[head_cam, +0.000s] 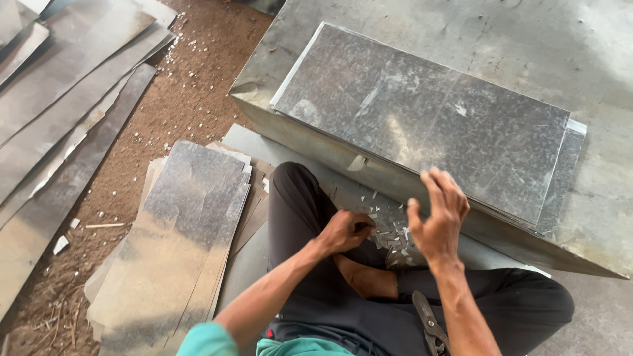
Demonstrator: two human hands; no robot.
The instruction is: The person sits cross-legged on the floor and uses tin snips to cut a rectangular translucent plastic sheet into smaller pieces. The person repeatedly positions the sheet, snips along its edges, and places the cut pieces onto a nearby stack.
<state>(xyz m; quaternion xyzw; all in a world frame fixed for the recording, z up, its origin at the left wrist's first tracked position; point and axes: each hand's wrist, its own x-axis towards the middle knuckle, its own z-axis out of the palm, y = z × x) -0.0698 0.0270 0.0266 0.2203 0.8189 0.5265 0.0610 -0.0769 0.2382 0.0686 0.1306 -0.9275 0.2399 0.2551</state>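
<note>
A stack of rectangular galvanized metal sheets (422, 118) lies on a low metal-covered bench (593, 198) in front of me. My right hand (436, 214) hovers with fingers spread at the near edge of the stack, holding nothing. Closer to my body, my left hand (344, 231) is curled shut above a pile of small metal offcuts (390, 232) between my crossed legs; whether it holds a scrap I cannot tell. Tin snips (430, 324) rest on my right thigh.
A second stack of metal sheets (178, 244) lies on the ground at my left. Long metal strips (59, 112) lean across the reddish dirt floor (184, 99) at far left, with white scraps scattered about.
</note>
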